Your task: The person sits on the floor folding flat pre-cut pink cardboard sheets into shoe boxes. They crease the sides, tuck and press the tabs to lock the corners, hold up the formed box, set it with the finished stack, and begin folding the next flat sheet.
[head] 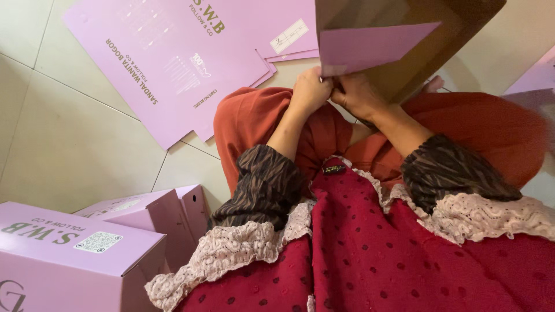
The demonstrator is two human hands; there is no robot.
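Two finished lilac shoe boxes (87, 248) are sitting at eight o'clock, while flat blanks (179, 58) are waiting at eleven. Both the left hand (310, 91) and right hand (359, 95) are pinching a half-folded carton (404, 40) at twelve.

I wear a deep red top (404, 260) dotted with darker spots, edged in pale pink lace (231, 254) — under it, dark brown sleeves (266, 185) with a wavy stripe pattern, pushed up my forearms — and rust-orange trousers (254, 115).
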